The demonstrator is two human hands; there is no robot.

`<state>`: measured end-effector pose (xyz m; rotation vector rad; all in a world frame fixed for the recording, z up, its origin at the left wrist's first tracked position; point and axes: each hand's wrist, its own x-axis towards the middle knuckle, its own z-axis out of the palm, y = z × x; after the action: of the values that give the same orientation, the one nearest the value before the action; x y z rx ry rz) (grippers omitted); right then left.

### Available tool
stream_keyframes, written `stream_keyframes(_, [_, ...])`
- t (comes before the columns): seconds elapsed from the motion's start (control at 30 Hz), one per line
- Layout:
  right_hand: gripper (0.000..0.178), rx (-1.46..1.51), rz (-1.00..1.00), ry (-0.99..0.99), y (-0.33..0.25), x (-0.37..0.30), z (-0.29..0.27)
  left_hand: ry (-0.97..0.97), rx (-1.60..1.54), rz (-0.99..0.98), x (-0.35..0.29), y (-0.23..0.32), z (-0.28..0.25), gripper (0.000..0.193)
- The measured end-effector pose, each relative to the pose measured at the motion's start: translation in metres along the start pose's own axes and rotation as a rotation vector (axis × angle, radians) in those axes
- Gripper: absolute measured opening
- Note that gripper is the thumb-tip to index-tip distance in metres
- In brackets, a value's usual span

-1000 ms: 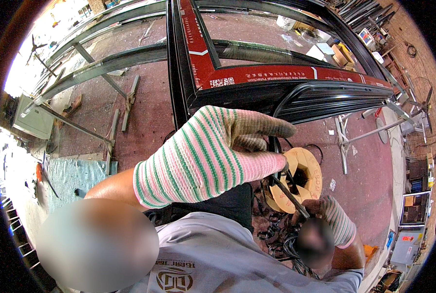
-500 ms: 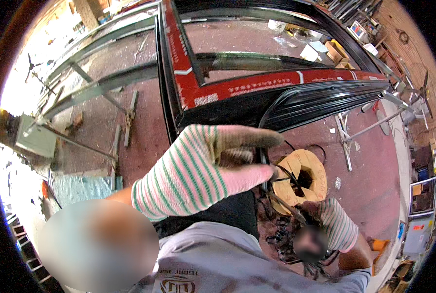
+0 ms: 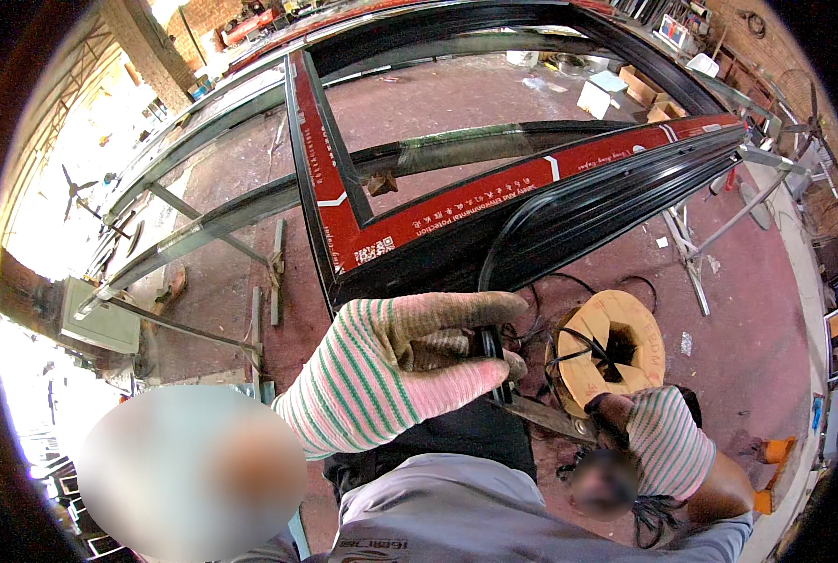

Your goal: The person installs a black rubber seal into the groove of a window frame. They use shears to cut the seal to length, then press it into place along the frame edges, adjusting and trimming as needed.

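Observation:
My left hand (image 3: 409,361), in a pink and green striped glove with dirty fingers, pinches a black rubber strip (image 3: 491,342). The strip curves up from there onto the near side of a black frame (image 3: 616,192) with red protective film. In my right hand (image 3: 667,441), gloved alike, are metal shears (image 3: 555,419), their pivot showing. Their blades reach the strip's lower end just below my left fingers; whether they are closed on it is unclear. My right fingers are partly hidden behind the glove's back.
A cardboard spool (image 3: 639,352) with black strip through its core stands on the reddish floor, right of my hands. Loose black strip (image 3: 658,516) hangs near my right wrist. Metal stands (image 3: 686,258) support the frame. Boxes (image 3: 639,89) lie beyond it.
The shears have come into clear view, their blades now at the strip below my left hand. My left hand keeps its pinch. The whole view has shifted, showing more of the background at upper left.

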<state>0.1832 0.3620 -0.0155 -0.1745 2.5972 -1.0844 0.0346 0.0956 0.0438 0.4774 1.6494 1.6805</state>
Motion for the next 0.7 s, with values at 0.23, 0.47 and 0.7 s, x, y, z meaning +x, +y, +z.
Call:
stream_keyframes(0.23, [0.067,-0.367,0.037,-0.210,-0.019,0.005,-0.020,-0.020,0.032,-0.032,0.000,0.000,-0.001,0.044])
stream_keyframes(0.47, [0.065,-0.310,-0.020,-0.129,-0.007,0.006,-0.014,-0.033,0.035,-0.003,-0.001,0.002,-0.001,0.043])
stream_keyframes(0.7, [0.051,-0.291,0.029,-0.173,-0.024,0.007,-0.023,-0.031,0.034,-0.018,-0.001,0.001,-0.002,0.043])
